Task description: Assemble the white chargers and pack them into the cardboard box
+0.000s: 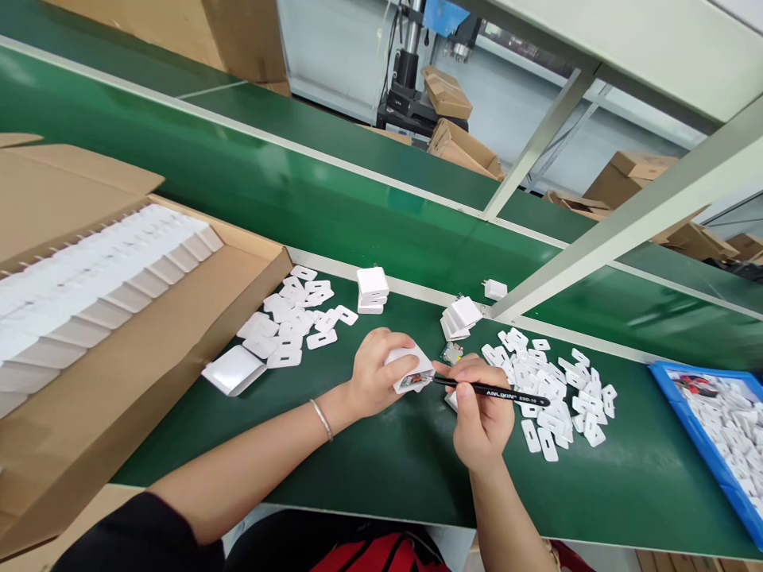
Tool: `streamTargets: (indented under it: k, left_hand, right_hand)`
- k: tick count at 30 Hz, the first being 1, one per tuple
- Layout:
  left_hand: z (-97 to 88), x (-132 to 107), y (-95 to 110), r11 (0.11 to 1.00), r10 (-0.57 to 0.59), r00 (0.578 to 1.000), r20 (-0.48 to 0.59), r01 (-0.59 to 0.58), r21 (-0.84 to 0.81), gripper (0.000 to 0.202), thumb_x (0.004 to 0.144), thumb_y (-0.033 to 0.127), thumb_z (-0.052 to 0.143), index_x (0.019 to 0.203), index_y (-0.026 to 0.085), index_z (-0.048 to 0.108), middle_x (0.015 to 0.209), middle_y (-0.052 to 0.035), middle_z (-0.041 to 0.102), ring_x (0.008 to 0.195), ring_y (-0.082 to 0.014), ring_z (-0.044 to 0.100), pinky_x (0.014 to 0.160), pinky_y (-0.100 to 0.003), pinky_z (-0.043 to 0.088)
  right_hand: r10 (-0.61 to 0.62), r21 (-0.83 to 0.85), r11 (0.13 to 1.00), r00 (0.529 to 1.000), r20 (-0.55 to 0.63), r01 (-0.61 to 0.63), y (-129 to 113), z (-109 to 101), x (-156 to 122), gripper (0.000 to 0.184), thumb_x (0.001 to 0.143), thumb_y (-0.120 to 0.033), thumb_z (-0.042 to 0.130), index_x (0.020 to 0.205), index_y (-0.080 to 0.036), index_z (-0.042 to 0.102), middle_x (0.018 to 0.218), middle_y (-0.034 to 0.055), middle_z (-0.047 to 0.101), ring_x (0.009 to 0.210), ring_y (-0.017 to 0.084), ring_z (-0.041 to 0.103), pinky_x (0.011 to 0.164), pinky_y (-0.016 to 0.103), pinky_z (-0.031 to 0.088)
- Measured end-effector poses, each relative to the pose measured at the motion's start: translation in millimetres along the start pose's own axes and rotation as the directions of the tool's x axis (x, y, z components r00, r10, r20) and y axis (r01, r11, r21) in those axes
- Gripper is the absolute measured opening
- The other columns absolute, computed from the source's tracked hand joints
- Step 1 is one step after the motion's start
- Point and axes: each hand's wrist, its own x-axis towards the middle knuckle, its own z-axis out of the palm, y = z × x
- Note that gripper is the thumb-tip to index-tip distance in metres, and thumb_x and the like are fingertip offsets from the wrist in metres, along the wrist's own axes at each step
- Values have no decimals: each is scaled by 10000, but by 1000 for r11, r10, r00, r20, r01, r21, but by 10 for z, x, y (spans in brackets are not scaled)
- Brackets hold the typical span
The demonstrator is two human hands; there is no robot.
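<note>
My left hand [377, 373] is closed around a white charger housing [410, 368], its open end with the circuit board facing right. My right hand [482, 413] grips black tweezers [497, 391], tips pointing left into the housing's open end. Both hands hover just above the green work mat [381, 469]. A small circuit board [451, 354] lies on the mat just behind the hands.
Piles of flat white plastic covers lie left [298, 318] and right [548, 389] of my hands. White charger housings [372, 289] stand stacked behind. A cardboard box [119, 349] of white housings sits at left, a blue tray [715, 429] at right. A green conveyor belt [298, 183] runs behind.
</note>
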Motion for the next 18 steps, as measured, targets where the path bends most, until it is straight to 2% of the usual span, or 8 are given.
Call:
streamTargets:
  k: [13,18]
  left_hand:
    - [-5,-13,-14,1000,18,1000,-18,-18,20,204,965,268,710,1060,274,530,1031,-35,653,759,-157,575,739,-320,512]
    - [-11,-19,-14,999,21,1000,-15,-21,24,231,953,265,722,1073,282,525,1036,-32,654,766,-156,581,738,-320,515]
  right_hand:
    - [117,172,977,991,58,-126,6,-38,-12,161,1076,-205,534,1103,-272,677,859,11,589,793,172,541,889,440,615]
    - [147,222,963,989,30,-150,0,-32,-5,134,1080,-237,534,1079,-270,664,862,14,578,804,177,547,849,423,627]
